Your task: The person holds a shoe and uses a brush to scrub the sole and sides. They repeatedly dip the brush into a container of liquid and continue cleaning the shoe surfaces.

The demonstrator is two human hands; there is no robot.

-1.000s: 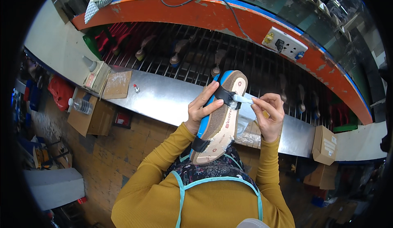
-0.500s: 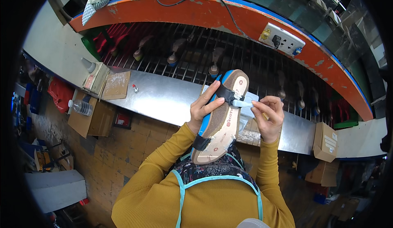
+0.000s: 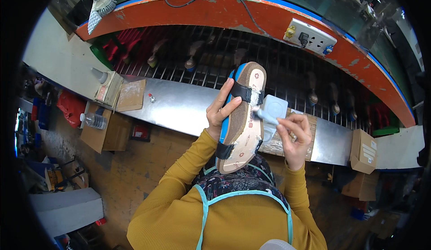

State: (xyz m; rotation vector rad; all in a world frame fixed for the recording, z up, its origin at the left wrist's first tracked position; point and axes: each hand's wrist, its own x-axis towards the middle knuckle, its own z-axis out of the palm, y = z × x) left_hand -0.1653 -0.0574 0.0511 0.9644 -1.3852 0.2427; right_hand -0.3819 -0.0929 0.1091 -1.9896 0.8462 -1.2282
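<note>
My left hand (image 3: 219,111) grips a sandal (image 3: 238,129) by its left edge, fingers over a black strap. The sandal's underside faces up, showing brown cork, a pale centre strip and a blue rim; black strap ends are folded onto it at the toe and heel halves. Between the thumb and fingers of my right hand (image 3: 296,138) is a small light-blue brush (image 3: 268,117). Its tip, blurred, is at the sandal's right side near the middle. Behind the brush stands a pale-blue container (image 3: 274,106) with a round mark on top.
A metal ledge (image 3: 173,104) runs before a conveyor of metal rods (image 3: 175,72) carrying several shoe forms. An orange frame (image 3: 188,13) with a power outlet (image 3: 310,36) arches above. At left are a scrub brush (image 3: 101,7) and cardboard piece (image 3: 131,95); at right, a cardboard box (image 3: 362,151).
The brush has drawn back slightly from the upper strap toward the sandal's middle. My right hand is a little lower, and the sandal has shifted slightly up in view.
</note>
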